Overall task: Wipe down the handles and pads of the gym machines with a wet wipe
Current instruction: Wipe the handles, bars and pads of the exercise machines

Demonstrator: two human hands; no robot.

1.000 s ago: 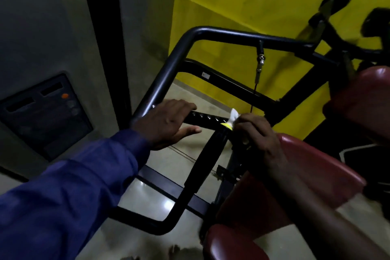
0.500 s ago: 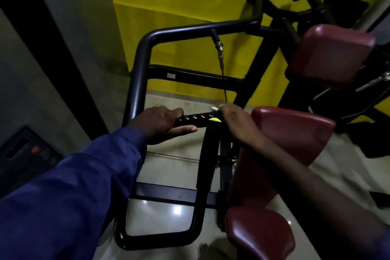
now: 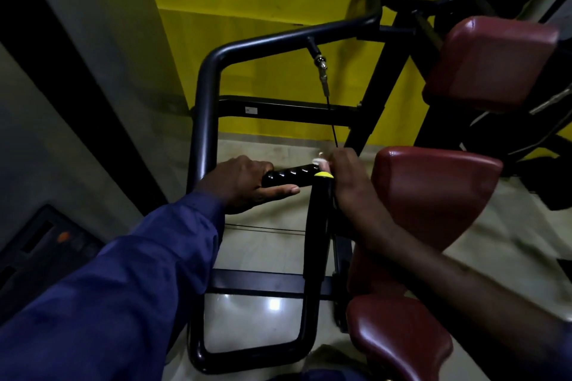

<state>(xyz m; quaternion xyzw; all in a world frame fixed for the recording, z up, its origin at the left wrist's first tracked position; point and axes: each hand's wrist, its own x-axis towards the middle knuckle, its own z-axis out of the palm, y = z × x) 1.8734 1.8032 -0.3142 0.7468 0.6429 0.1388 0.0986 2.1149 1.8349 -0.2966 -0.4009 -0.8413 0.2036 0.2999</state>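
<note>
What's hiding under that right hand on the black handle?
A bit of white wet wipe peeks out above the right hand, against the black handle. The hand covers the rest.

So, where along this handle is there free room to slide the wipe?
The bare stretch of handle between left hand and right hand is free. Crowded at the yellow cap, where wipe and upright bar meet.

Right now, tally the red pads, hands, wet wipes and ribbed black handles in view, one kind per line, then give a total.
red pads: 3
hands, left hand and right hand: 2
wet wipe: 1
ribbed black handle: 1
Total: 7
</note>
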